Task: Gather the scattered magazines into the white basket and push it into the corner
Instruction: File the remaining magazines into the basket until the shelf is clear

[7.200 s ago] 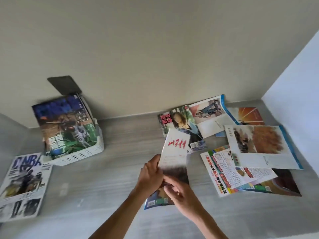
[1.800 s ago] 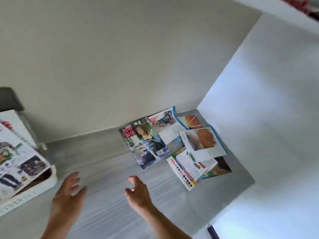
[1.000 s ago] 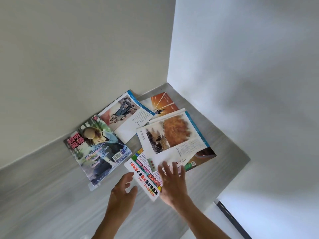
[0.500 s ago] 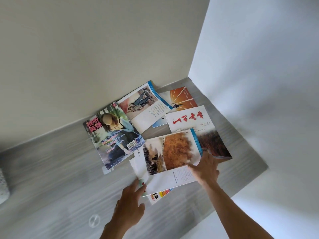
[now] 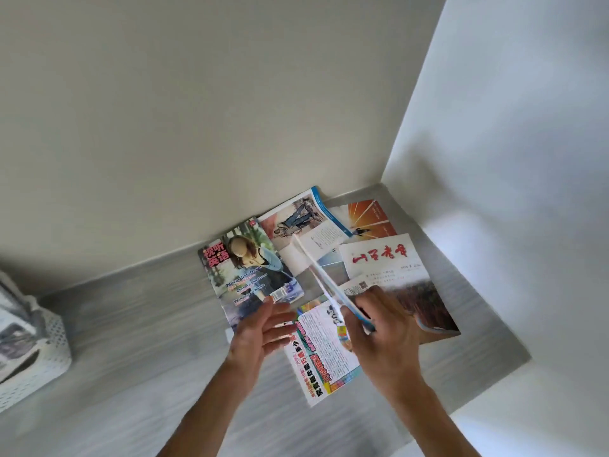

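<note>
1. Fingers (image 5: 369,311) of the right hand (image 5: 385,338) are pinched around the near end of a thin magazine (image 5: 324,280) lifted on edge; the left hand (image 5: 260,331) hangs beside it with fingers spread, gripping nothing.
2. Grey wood-grain flooring (image 5: 148,324) runs to a cream wall (image 5: 197,110) at the back and a white wall (image 5: 510,159) on the right; the two meet in a corner just behind the pile.
3. Scattered magazines fill that corner, overlapping: a portrait cover (image 5: 250,275) on the left, a red-script cover (image 5: 389,265) on the right, a colourful leaflet-like one (image 5: 319,351) nearest the hands.
4. Open floor lies to the left, between the pile and the white basket (image 5: 36,361), which sits at the left frame edge, well apart, already holding magazines.
5. The held magazine's long axis runs from the right hand away toward the back wall, leaning leftward, its thin edge facing the camera.
</note>
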`<state>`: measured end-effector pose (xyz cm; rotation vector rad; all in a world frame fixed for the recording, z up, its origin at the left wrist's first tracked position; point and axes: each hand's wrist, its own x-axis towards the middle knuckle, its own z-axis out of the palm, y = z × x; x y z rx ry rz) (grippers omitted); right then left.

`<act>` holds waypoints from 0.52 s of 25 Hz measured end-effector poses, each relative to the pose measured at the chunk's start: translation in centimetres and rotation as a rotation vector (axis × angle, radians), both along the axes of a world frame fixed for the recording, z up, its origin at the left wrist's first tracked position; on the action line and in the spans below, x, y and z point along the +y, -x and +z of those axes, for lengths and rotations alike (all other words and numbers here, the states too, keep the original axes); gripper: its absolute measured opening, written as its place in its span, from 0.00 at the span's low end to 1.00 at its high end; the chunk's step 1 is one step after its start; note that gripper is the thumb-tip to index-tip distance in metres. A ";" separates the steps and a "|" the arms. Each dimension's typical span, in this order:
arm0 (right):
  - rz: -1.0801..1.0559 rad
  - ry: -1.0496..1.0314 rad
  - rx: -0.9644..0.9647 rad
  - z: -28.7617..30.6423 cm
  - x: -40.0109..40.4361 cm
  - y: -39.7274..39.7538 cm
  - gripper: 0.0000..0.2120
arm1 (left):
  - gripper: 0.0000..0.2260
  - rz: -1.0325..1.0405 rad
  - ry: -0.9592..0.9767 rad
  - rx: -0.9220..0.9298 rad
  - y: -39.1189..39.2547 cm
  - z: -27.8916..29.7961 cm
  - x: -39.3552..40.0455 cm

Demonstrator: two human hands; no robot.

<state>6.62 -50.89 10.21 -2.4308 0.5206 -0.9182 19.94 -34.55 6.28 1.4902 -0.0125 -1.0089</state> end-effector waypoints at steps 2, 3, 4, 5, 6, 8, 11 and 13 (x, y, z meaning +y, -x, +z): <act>0.189 0.228 0.075 -0.1 3.5 -0.1 0.06 | 0.27 0.099 0.258 0.180 -2.9 3.4 2.1; 0.269 0.315 0.108 -0.7 5.3 0.0 0.07 | 0.25 0.112 0.250 0.227 -4.1 4.6 3.5; 0.347 0.370 0.144 -1.7 6.9 0.2 0.08 | 0.20 0.107 0.169 0.230 -4.8 5.0 4.7; 0.437 0.382 0.205 -2.9 8.2 0.7 0.08 | 0.15 0.065 0.042 0.176 -5.0 4.8 5.8; 0.532 0.356 0.290 -4.1 9.4 1.0 0.06 | 0.14 0.023 -0.108 0.071 -4.7 4.3 7.2; 0.622 0.134 0.507 -6.4 11.2 1.5 0.12 | 0.19 0.002 -0.246 -0.093 -3.4 2.8 10.3; 0.316 -0.577 0.615 -8.1 12.5 -0.1 0.27 | 0.22 0.104 -0.033 -0.094 -2.2 1.9 16.2; 0.141 -1.108 0.608 -8.0 13.3 -3.0 0.39 | 0.22 0.129 0.220 -0.063 -2.5 2.6 19.6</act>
